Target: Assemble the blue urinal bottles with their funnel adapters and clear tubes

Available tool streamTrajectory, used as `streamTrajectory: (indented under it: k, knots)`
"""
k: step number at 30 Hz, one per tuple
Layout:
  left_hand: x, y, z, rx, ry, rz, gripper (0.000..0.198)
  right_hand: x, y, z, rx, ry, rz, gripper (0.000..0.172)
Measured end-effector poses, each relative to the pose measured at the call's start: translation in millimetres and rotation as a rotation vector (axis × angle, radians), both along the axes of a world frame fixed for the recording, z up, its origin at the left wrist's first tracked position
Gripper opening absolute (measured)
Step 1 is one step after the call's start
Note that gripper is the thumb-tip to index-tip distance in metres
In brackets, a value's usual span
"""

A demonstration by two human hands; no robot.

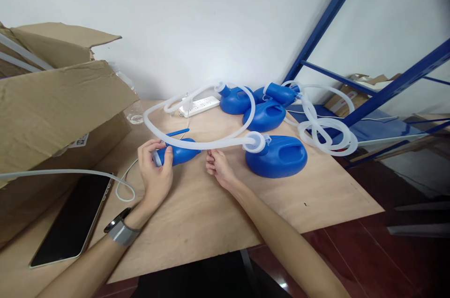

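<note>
My left hand [156, 167] is wrapped round a blue bulb-shaped plastic piece [184, 153], which lies on its side with a pale, translucent end under my thumb. Its narrow tip points right, towards my right hand [218, 167]. The fingers of that hand are closed in a pinch by the tip; what they hold is too small to make out. Just above both hands passes a translucent hose [197, 145], joined to the capped neck of a blue plastic urinal bottle [276, 160] at the right. A blue strip [178, 132] lies behind my left hand.
More blue bottles [265, 115] and coiled hoses [326, 136] stand at the back right. A white power strip [199, 106] lies near the wall. At the left are an open cardboard box [63, 115], a tablet [75, 218] and a clear bottle [132, 113]. Blue shelving [326, 17] rises at the right.
</note>
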State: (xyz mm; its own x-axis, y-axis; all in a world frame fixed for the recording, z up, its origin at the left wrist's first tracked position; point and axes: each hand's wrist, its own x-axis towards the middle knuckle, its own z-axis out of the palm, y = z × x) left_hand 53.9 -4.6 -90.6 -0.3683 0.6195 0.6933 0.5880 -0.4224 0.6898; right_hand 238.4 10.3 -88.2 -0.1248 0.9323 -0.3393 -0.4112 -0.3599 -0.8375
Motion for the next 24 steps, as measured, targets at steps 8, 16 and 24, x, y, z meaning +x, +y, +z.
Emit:
streamTrajectory:
  k: [8,16,24]
  knots:
    - [0.8,-0.7,0.8,0.007,0.008,0.003,0.015,3.1,0.1,-1.9,0.008,0.050,-0.088,0.044]
    - [6.5,-5.6,3.4,0.064,0.051,-0.002,0.010,-6.5,-7.2,1.5,-0.026,0.094,-0.025,0.046]
    - [6.3,-12.8,-2.6,0.222,0.215,-0.028,0.012,-11.8,-6.8,-6.6,0.083,-0.103,-0.057,0.039]
